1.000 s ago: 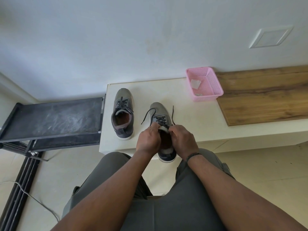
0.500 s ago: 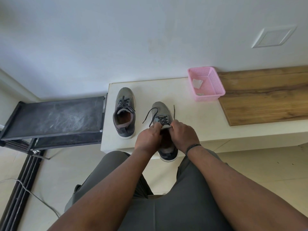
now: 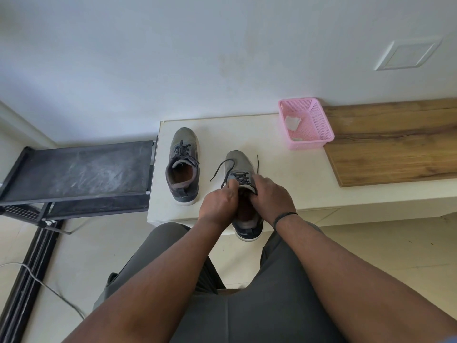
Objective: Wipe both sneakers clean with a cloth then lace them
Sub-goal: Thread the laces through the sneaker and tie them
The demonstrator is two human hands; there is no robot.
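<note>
Over the last second little had changed: both hands had stayed curled at the collar of the grey low-top sneaker with the white sole, and only a slight shift of the fingers up toward the top eyelets showed. The left hand was closed with its fingertips pinched at the near left end of the dark lacing, apparently on the dark shoelace, whose free end looped out beyond and to the left of that hand. The right hand was curled over the right side of the tongue, and a second free end stood straight up just beyond its knuckles; whether this hand pinched the lace itself or only the shoe's edge could not be told, since the fingertips were hidden. The sneaker lay between and under the hands, its heel jutting past the near edge of the cream-white tabletop. The matching grey sneaker stood just to the left of the left hand, apart from it, already laced with its ends lying loose over the opening. Far beyond the right hand sat the pink perforated plastic basket, holding a pale crumpled cloth. Judging from this, wiping looked finished and the second shoe's lacing was near its end, with the top eyelets and the loose ends probably all that remained.
</note>
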